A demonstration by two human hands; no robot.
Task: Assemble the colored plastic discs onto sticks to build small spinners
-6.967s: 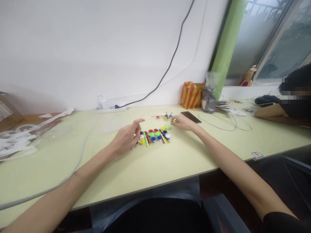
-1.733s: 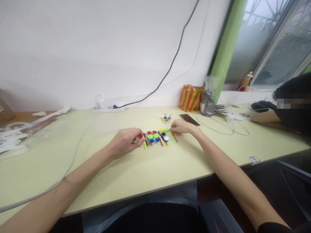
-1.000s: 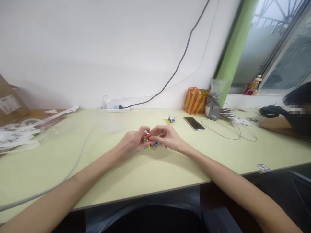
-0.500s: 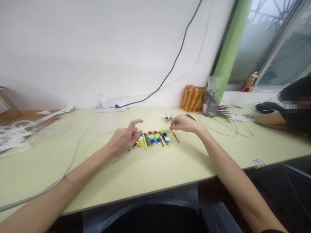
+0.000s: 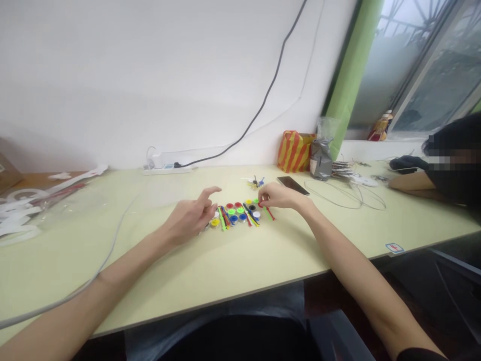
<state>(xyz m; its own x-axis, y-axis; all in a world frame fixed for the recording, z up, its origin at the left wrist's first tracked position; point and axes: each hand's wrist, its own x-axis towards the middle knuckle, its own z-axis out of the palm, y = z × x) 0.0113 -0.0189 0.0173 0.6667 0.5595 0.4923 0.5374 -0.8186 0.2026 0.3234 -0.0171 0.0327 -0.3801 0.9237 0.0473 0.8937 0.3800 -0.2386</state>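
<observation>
Small round pieces with coloured tops and clear sides stand in a cluster on the table, with coloured cable ties (image 5: 223, 218) lying between them. My left hand (image 5: 190, 216) rests at the cluster's left end, its index finger stretched out and the others loosely curled. It covers some pieces beside a yellow-topped piece (image 5: 214, 223). At the right end, my right hand (image 5: 280, 195) has thumb and fingers pinched on a red round piece (image 5: 260, 204), partly hidden by the fingertips. Just below it lie a red and a green cable tie (image 5: 269, 214).
Behind my right hand lie a small loose bundle of cable ties (image 5: 255, 182) and a phone (image 5: 293, 185). A striped bag (image 5: 295, 152) and a grey bag (image 5: 320, 159) stand at the wall. A cable (image 5: 116, 235) crosses my left forearm. Another person's forearm (image 5: 409, 183) rests at right.
My right hand has come down slightly with the red piece, to the cluster's right end, and more of the phone shows. My left hand keeps its pose. The view has shifted slightly.
</observation>
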